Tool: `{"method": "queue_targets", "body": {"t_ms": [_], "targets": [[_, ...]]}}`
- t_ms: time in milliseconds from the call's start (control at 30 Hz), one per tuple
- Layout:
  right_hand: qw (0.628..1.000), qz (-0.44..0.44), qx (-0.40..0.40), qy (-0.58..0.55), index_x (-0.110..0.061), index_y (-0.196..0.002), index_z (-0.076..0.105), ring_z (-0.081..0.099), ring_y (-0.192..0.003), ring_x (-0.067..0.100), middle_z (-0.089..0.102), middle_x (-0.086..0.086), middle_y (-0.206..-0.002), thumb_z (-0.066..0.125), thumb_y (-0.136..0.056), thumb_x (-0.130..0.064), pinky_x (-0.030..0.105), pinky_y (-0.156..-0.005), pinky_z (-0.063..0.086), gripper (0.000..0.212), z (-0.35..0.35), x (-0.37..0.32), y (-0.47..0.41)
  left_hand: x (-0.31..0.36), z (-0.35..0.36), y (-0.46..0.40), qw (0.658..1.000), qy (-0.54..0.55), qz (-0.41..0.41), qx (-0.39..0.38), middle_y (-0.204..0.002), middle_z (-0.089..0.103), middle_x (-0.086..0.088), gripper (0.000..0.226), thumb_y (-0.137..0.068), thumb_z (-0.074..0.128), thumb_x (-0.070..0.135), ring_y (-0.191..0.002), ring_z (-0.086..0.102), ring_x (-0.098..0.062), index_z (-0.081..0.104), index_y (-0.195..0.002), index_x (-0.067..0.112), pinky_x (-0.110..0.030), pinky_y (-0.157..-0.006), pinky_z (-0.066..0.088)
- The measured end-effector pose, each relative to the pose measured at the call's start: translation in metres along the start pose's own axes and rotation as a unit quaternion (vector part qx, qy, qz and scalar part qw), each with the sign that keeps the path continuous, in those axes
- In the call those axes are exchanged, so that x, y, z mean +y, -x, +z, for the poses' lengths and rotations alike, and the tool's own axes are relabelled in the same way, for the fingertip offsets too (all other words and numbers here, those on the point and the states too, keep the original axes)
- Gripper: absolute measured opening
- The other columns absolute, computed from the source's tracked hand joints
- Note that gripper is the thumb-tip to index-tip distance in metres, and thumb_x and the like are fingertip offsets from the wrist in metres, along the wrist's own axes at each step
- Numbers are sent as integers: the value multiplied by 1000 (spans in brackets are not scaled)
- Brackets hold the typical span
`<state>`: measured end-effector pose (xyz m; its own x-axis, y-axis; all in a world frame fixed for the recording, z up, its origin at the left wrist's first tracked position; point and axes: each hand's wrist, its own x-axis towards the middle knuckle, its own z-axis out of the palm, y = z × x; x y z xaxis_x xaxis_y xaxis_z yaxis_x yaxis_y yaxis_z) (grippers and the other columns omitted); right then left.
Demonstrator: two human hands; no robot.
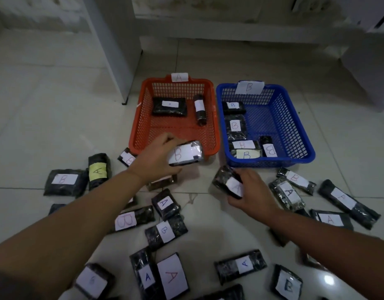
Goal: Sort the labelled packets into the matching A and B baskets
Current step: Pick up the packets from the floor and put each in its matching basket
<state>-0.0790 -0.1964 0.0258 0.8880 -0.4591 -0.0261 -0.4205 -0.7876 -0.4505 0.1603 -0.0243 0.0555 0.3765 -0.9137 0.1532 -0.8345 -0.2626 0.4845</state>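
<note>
Baskets sit side by side on the floor (208,217): orange A basket (212,135) holds two packets, blue B basket (294,126) five. Left hand (154,161) fingers grasp B-labelled packet (185,155) over the orange basket's near edge; right hand (251,191) fingers grasp A-labelled packet (227,182) before the blue basket. Loose packets crowd the near floor.

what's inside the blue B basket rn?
Blue basket holds five B-labelled packets along its left and near sides. The mesh floor under them is covered, so anything beneath can't be seen.
</note>
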Motion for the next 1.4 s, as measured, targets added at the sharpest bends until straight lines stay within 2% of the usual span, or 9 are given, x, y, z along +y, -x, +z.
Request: {"method": "queue_targets", "body": {"t_ms": [100, 333, 467, 533, 700, 933, 1133, 1267, 1400], "targets": [[996, -20, 71, -42, -12, -132, 44, 46, -110, 18, 52, 3, -117, 78, -67, -28, 19, -87, 31, 75, -19, -19, -25, -16, -24, -7, 998, 14, -50, 19, -122, 55, -2, 75, -67, 78, 41, -111, 50, -16, 49, -132, 18, -23, -91, 36], [984, 6, 129, -121, -18, -141, 32, 40, -124, 14, 46, 1, -135, 77, -73, -32, 26, -103, 30, 83, -38, -44, -98, -40, -48, 15, 991, 51, -101, -77, -117, 50, 10, 76, -56, 65, 57, -105, 47, -5, 48, -125, 32, -28, -91, 44], [982, -26, 159, -94, -17, -133, 42, 47, -117, 19, 53, 4, -128, 80, -69, -28, 36, -101, 39, 75, -32, -52, -132, -53, -49, 29, 986, 88, -106, -90, -119, 53, 13, 66, -66, 80, 28, -105, 51, -3, 48, -125, 29, -26, -89, 46], [984, -41, 160, -66, -19, -131, 44, 47, -115, 21, 54, 3, -126, 80, -69, -27, 37, -98, 39, 72, -25, -55, -147, -57, -45, 34, 984, 90, -116, -103, -116, 56, 14, 67, -67, 79, 27, -102, 54, -4, 47, -126, 32, -29, -87, 48], [994, -67, 76, -40, -29, -129, 45, 44, -118, 26, 55, -2, -129, 80, -67, -21, 41, -97, 38, 72, 8, -63, -182, -63, -35, 43, 985, 1, -106, -137, -119, 53, 14, 72, -62, 62, 54, -104, 53, -8, 39, -128, 41, -28, -80, 49], [989, -57, -124, 50, -20, -117, 48, 55, -106, 28, 59, 9, -120, 83, -62, -22, 41, -90, 47, 66, 57, -53, -212, -70, -27, 47, 985, -33, -105, -130, -145, 38, 8, 80, -69, 75, 42, -130, 40, -16, 33, -137, 39, -24, -89, 40], [981, -63, -153, 96, -18, -108, 45, 53, -101, 26, 56, 9, -117, 68, -77, -16, 33, -85, 44, 38, 62, -50, -220, -67, -29, 47, 990, -32, -90, -107, -136, 46, 10, 73, -70, 73, 41, -122, 44, -14, 39, -135, 35, -21, -79, 38], [984, -41, -175, 20, -19, -126, 45, 48, -116, 26, 48, 10, -132, 78, -71, -29, 39, -100, 41, 65, 39, -58, -215, -61, -38, 40, 988, 6, -100, -115, -117, 54, 11, 67, -69, 74, 34, -105, 50, -9, 45, -130, 34, -23, -75, 42], [961, -58, -180, -202, -32, -129, 46, 48, -116, 13, 44, -6, -131, 70, -79, -39, 33, -99, 43, 56, -21, -96, -187, -46, -50, 20, 982, 57, -113, -137, -106, 61, 10, 64, -67, 78, 31, -92, 59, -10, 48, -123, 34, -32, -76, 51]]}}
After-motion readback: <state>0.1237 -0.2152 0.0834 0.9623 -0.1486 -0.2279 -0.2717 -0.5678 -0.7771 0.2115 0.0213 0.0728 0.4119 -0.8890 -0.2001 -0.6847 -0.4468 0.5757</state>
